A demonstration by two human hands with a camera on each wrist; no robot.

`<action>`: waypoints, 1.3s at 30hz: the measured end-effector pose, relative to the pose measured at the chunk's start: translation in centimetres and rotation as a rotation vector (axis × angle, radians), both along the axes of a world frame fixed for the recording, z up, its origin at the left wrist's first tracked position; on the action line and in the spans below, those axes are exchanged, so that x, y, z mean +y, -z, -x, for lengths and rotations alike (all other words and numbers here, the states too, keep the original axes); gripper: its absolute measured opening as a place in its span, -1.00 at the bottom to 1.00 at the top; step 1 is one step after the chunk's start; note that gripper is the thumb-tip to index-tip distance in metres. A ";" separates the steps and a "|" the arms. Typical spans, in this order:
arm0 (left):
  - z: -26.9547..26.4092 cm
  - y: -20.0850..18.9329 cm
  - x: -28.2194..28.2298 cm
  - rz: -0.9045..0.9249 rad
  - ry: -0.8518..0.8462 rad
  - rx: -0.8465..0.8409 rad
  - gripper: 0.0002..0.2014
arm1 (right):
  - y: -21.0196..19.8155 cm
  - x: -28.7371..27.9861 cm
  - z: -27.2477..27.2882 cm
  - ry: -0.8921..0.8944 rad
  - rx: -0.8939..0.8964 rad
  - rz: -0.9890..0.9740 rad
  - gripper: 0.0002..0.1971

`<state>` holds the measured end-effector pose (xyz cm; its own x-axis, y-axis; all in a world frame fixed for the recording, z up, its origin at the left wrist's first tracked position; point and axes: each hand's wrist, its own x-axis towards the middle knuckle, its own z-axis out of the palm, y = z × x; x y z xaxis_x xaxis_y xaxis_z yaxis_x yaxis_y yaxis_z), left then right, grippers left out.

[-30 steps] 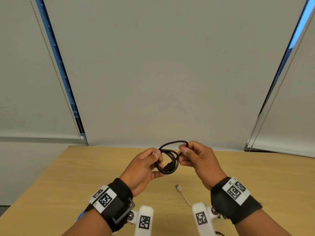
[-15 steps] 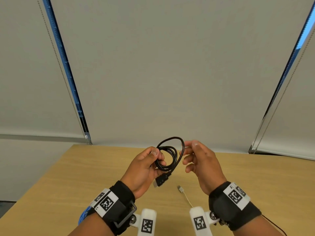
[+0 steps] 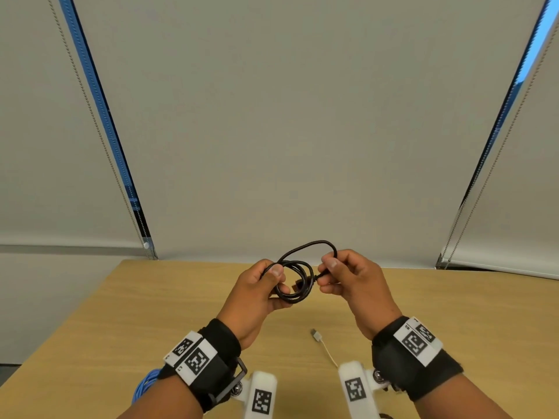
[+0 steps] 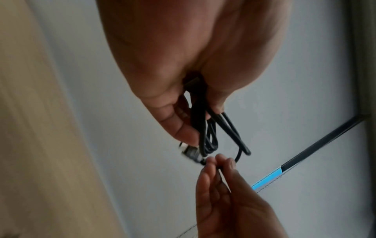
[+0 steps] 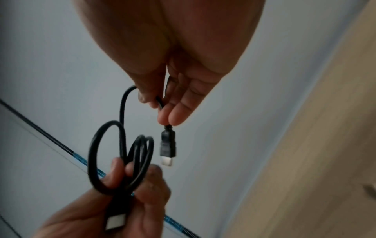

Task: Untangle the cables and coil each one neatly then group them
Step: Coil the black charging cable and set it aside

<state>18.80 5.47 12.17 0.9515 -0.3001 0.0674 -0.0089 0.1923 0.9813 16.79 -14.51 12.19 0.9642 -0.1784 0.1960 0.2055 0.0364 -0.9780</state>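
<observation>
Head view showed both hands raised above the wooden bench (image 3: 157,303), sharing a coiled black USB cable (image 3: 295,278). The left hand (image 3: 257,293) gripped the coil's loops between thumb and curled fingers. The right hand (image 3: 352,281) pinched the cable just behind its plug (image 5: 168,145). A white cable (image 3: 323,346) lay on the bench below, a blue cable (image 3: 145,385) beside the left wrist.

Three cables were in view: one thin black cable (image 3: 298,279) wound into loops, one white cable (image 3: 325,347) with a silver plug, and one blue coiled cable (image 3: 144,385). Two hands showed, left hand (image 3: 257,293) and right hand (image 3: 358,285). One light wooden table (image 3: 453,313).
</observation>
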 end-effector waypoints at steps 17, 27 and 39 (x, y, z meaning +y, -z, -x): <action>0.9 0.2 -0.9 -0.160 -0.059 -0.234 -0.72 | 0.1 2.4 1.5 -0.200 0.177 -0.084 -0.85; 0.5 1.2 -1.3 -0.513 -0.320 -0.561 -0.83 | 0.0 4.1 3.3 -0.419 0.359 -0.262 -0.55; -1.8 1.6 0.6 0.232 -0.314 0.069 -0.74 | 1.4 2.3 3.3 -0.530 0.408 0.180 -0.83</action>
<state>20.59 6.06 10.55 0.9992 0.0217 0.0322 -0.0382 0.4077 0.9123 13.45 -12.19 10.78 0.9155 0.3381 -0.2182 -0.1806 -0.1393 -0.9736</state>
